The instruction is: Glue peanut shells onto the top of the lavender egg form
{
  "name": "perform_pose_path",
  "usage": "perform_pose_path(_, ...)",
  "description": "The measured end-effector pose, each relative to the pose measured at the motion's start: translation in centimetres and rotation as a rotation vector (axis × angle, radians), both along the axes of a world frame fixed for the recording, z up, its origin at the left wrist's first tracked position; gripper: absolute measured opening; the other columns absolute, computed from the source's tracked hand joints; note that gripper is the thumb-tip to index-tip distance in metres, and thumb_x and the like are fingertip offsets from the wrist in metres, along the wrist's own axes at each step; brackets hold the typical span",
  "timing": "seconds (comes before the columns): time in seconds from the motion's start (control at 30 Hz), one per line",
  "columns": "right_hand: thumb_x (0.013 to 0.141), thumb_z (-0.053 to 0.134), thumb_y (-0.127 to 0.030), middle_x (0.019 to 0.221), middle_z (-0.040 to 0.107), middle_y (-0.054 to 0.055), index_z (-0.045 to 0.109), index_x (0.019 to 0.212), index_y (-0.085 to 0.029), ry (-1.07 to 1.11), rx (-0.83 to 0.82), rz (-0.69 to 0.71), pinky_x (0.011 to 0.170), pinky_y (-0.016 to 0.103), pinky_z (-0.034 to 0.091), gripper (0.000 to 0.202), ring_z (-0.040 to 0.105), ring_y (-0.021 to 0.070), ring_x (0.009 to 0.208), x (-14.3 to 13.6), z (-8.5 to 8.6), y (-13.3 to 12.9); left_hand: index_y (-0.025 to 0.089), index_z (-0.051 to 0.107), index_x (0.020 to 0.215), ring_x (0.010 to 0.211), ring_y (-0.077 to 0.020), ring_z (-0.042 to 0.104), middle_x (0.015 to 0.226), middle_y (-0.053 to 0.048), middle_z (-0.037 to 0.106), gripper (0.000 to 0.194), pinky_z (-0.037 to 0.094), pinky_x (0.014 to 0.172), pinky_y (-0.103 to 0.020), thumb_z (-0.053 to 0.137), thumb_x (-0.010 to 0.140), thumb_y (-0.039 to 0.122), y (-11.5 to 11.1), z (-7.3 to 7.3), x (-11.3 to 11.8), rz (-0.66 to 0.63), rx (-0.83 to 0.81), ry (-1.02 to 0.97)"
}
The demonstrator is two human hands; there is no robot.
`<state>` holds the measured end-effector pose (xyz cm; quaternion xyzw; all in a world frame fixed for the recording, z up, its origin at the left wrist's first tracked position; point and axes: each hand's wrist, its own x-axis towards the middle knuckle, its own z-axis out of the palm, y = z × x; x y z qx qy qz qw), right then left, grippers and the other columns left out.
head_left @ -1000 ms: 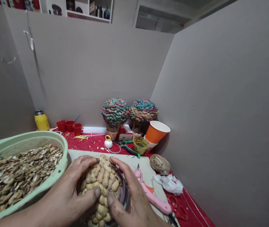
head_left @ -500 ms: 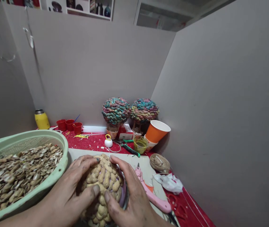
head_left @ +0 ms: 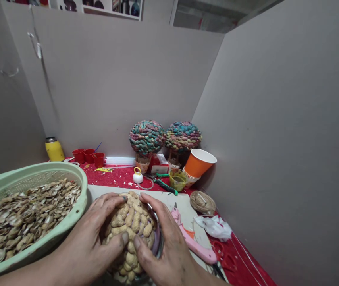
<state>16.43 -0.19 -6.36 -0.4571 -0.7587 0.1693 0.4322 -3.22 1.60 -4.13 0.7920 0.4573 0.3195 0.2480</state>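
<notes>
Centrally, peanut-covered dome point(head_left: 134, 224) between left hand point(head_left: 93, 228) and right hand point(head_left: 171, 246), both clamped on it

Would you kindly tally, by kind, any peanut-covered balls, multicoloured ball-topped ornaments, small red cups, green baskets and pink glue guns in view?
Peanut-covered ball: 1
Multicoloured ball-topped ornaments: 2
Small red cups: 3
Green basket: 1
Pink glue gun: 1
Total: 8
</notes>
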Motion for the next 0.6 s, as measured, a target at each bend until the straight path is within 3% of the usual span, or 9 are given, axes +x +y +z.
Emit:
perform_pose_path(0.13, 0.073, 0.055, -0.017, 0.137, 0.049, 0.007, 0.026, 0.14, -0.028, -0.009, 0.033, 0.005, 0.107, 0.048, 0.04, 0.073, 0.048, 0.0276, 0.125, -0.1, -0.4, 0.1, 0.03, 0.055, 0.128, 0.131, -0.0293, 0.046, 0.14, -0.005, 0.054, 0.042, 0.039, 0.111, -0.047, 0.051, 0.087, 0.033, 0.2, -0.6, -0.5, -0.003, 0.016, -0.06)
perform_pose_path(0.37, 0.072, 0.053, -0.015, 0.138, 0.049, 0.008, 0.03, 0.139, -0.025, 0.017, -0.019, 0.054, 0.108, 0.046, 0.039, 0.072, 0.047, 0.0265, 0.127, 0.3, 0.4, 0.0, 0.027, 0.049, 0.132, 0.131, -0.0287, 0.046, 0.141, -0.008, 0.051, 0.048, 0.034, 0.113, -0.049, 0.054, 0.084, 0.025, 0.4, -0.8, -0.3, -0.007, 0.0, -0.032)
perform_pose_path(0.6, 0.086, 0.056, -0.027, 0.142, 0.047, 0.006, 0.037, 0.14, -0.03, 0.136, -0.054, -0.03, 0.109, 0.049, 0.038, 0.058, 0.044, 0.0279, 0.13, 2.6, -0.3, 0.0, 0.025, 0.047, 0.139, 0.139, -0.0273, 0.038, 0.151, -0.007, 0.044, 0.048, 0.025, 0.117, -0.05, 0.047, 0.091, 0.031, 0.7, -0.9, -0.2, 0.053, -0.102, -0.058)
